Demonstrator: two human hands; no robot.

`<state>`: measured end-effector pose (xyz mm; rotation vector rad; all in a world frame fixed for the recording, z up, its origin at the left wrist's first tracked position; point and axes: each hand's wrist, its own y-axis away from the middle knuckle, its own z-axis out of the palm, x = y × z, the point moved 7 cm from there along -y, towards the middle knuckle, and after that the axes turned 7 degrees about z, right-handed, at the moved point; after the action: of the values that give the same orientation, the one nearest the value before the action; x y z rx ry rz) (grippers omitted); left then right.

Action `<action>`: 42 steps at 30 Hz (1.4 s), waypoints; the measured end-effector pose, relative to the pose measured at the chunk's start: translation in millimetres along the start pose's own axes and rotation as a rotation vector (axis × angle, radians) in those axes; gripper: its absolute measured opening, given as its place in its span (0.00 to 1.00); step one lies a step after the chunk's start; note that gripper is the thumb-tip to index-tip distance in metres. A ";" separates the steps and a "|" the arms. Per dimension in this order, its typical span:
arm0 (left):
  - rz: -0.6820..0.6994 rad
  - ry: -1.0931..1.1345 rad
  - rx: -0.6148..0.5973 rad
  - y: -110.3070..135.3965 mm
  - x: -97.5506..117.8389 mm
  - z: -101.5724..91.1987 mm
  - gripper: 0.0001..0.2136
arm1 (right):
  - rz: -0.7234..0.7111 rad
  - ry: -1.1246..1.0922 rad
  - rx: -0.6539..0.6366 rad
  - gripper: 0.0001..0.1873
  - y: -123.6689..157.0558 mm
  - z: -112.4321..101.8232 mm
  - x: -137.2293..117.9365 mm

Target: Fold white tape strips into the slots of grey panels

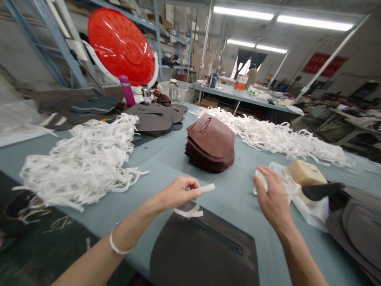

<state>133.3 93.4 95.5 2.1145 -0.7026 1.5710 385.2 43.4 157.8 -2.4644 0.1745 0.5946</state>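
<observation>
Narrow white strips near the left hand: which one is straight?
The white strip pinched in the left hand; the curved strips show below, against the dark-grey flat piece.

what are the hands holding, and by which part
The left hand pinches a white strip just behind its free end. The right hand is over a white bundle; whether it grips this cannot be told.

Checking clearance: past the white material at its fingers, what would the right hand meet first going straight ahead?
Probably the long pile of white strips across the table; the brown stack sits left of that line. Depth is unclear, as the right hand is blurred.
</observation>
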 end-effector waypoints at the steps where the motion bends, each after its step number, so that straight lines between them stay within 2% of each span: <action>1: 0.002 0.019 -0.061 -1.6 -1.7 14.4 0.10 | 0.020 -0.154 -0.201 0.23 16.3 22.0 -17.0; 2: 0.010 0.045 -0.113 -2.7 -3.9 27.4 0.11 | 0.077 -0.294 -0.374 0.24 34.8 43.0 -30.2; 3: 0.012 0.085 -0.140 -3.5 -7.0 37.7 0.12 | 0.158 -0.408 -0.468 0.25 52.2 59.3 -38.1; 5: -0.026 0.231 -0.111 -4.8 -17.5 48.8 0.13 | 0.368 -0.563 -0.464 0.31 79.5 78.7 -36.8; 7: -0.085 0.453 0.013 -6.1 -30.7 49.2 0.13 | 0.515 -0.644 -0.397 0.31 99.7 87.7 -28.0; 9: -0.105 0.677 0.127 -7.8 -40.3 47.1 0.13 | 0.533 -0.699 -0.477 0.26 116.2 96.9 -30.5; 12: -0.090 0.900 0.222 -11.9 -47.0 46.1 0.12 | 0.483 -0.789 -0.764 0.16 140.2 110.8 -53.9; 13: -0.094 0.954 0.261 -12.9 -49.4 45.4 0.12 | 0.487 -0.812 -0.822 0.14 146.4 112.9 -60.6; 17: -0.111 1.076 0.403 -13.9 -62.9 40.4 0.12 | 0.575 -0.862 -0.844 0.17 156.6 113.1 -65.9; 21: -0.129 1.076 0.472 -10.6 -80.8 36.3 0.12 | 0.653 -0.955 -0.924 0.20 164.7 111.9 -57.5; 24: -0.154 1.034 0.510 -6.6 -93.5 35.7 0.11 | 0.702 -1.104 -1.008 0.19 173.4 111.3 -55.4; 26: -0.168 0.992 0.517 -4.1 -99.8 36.0 0.12 | 0.756 -1.187 -1.020 0.18 178.1 112.1 -53.1; 28: -0.206 0.837 0.579 2.2 -106.4 31.6 0.15 | 0.830 -1.279 -0.974 0.16 180.0 113.9 -49.1; 30: -0.232 0.550 0.725 15.6 -108.0 19.6 0.20 | 0.912 -1.375 -0.866 0.16 178.4 116.0 -43.1; 32: -0.156 0.229 0.835 31.5 -93.9 9.4 0.24 | 0.998 -1.406 -0.733 0.19 175.7 118.6 -35.3; 33: -0.076 0.108 0.811 36.9 -81.9 10.5 0.23 | 1.035 -1.401 -0.677 0.19 174.6 120.1 -32.1; 34: 0.021 0.009 0.728 40.6 -67.9 16.5 0.21 | 1.064 -1.388 -0.633 0.20 173.6 121.8 -30.0; 36: 0.204 -0.131 0.472 48.1 -41.0 40.1 0.15 | 1.092 -1.370 -0.560 0.20 171.2 124.5 -29.1; 38: 0.324 -0.198 0.253 58.7 -21.8 66.8 0.16 | 1.097 -1.386 -0.495 0.20 169.0 126.0 -31.8; 40: 0.368 -0.198 0.154 67.2 -13.1 85.3 0.23 | 1.092 -1.406 -0.438 0.19 168.0 125.3 -35.7; 42: 0.340 -0.157 0.143 70.0 -13.8 94.3 0.26 | 1.064 -1.427 -0.419 0.18 167.7 122.2 -41.6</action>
<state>157.9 -16.0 57.9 2.3384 -1.0812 1.6802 259.7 -23.4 1.1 -1.4630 0.7910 2.7832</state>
